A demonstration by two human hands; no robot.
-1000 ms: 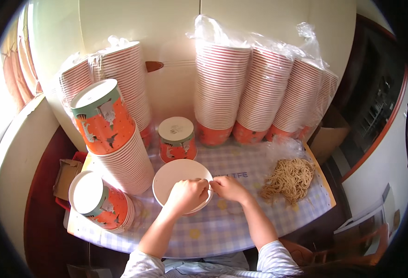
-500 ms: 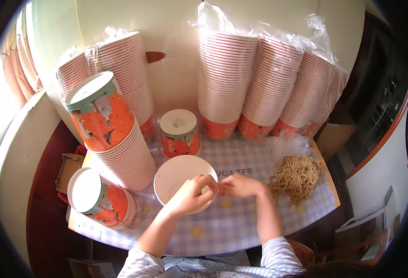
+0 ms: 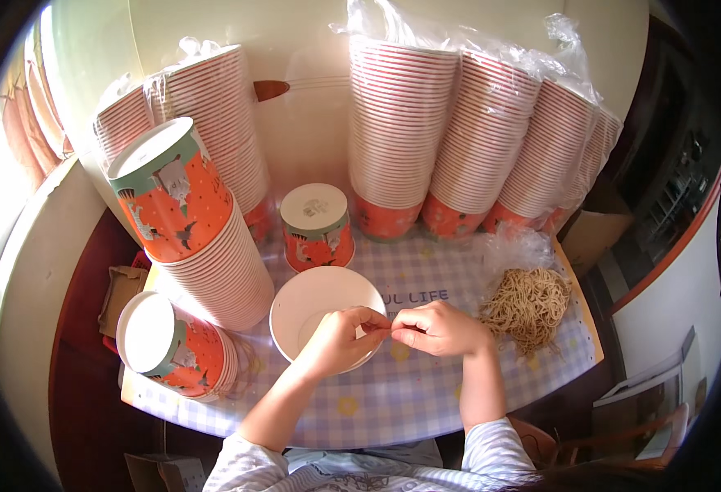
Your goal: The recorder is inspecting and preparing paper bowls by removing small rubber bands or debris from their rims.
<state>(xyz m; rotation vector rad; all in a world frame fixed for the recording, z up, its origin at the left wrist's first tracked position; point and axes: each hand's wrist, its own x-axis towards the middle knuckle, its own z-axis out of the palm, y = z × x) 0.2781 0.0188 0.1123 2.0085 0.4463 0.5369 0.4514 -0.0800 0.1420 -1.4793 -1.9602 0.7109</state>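
Over white open cup (image 3: 321, 303), left hand (image 3: 340, 338), right hand (image 3: 436, 328), fingertips pinched together.

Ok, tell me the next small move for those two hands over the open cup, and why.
Probably stretch the small band open between both hands. The left hand and right hand meet fingertip to fingertip, pinching something thin that is too small to identify, just above the open white cup, with the heap of tan rubber bands beside the right hand.

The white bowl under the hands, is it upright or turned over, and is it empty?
The white bowl is upright: its open mouth faces up. The visible inside looks empty, though the left hand hides part.
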